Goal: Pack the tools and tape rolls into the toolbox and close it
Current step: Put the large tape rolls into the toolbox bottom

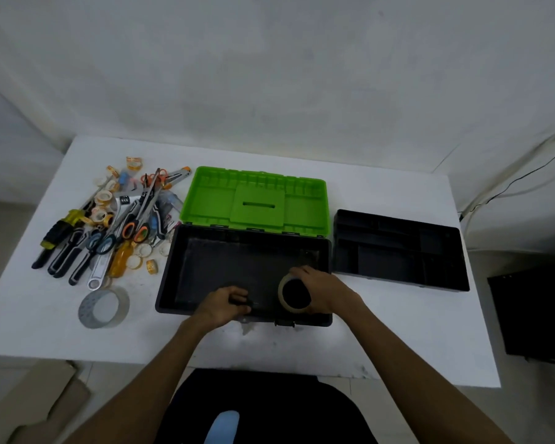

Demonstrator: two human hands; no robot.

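While gripped by right hand: tape roll.

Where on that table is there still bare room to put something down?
Bare table lies along the near edge, right of the toolbox below the black tray, and behind the green lid. The tool pile and grey tape roll crowd the left.

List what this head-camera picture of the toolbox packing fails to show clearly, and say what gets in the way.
- Head view: what the left hand holds. Its curled fingers cover a small dark thing against the black toolbox floor.
- Head view: tools low in the pile, overlapped by scissors and pliers.
- Head view: print on the small tape rolls, too small and blurred.
- Head view: the far side of the tape roll, covered by the right hand.
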